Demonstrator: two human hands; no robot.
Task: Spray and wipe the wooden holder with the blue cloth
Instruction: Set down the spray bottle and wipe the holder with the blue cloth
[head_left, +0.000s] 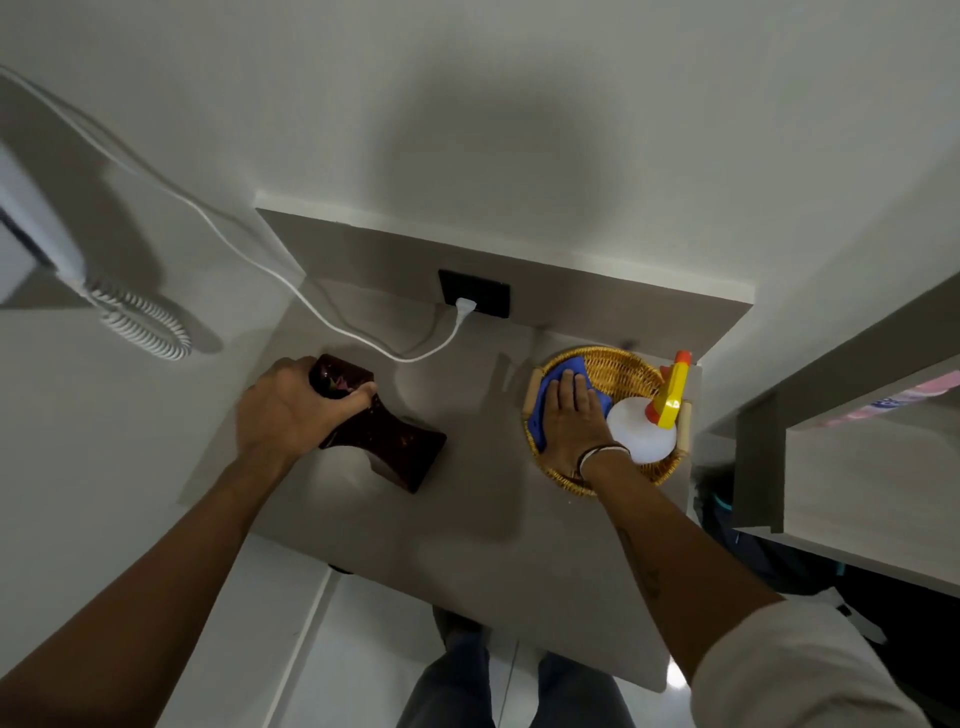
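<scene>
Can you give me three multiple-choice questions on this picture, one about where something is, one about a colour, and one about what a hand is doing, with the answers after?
1. Where is the spray bottle?
A. In the wicker basket
B. On the floor
C. Beside the wall socket

2. What colour is the bottle's trigger head?
A. Green
B. Yellow with an orange tip
C. Black

3. What is the left hand doing?
A. Lying flat on the table
B. Pulling the white cable
C. Gripping the wooden holder

Answers:
1. A, since the bottle stands inside the wicker basket, next to the blue cloth under the right hand.
2. B, since the trigger head is yellow and its nozzle end orange.
3. C, since its fingers wrap around the upper end of the dark wooden holder on the table.
</scene>
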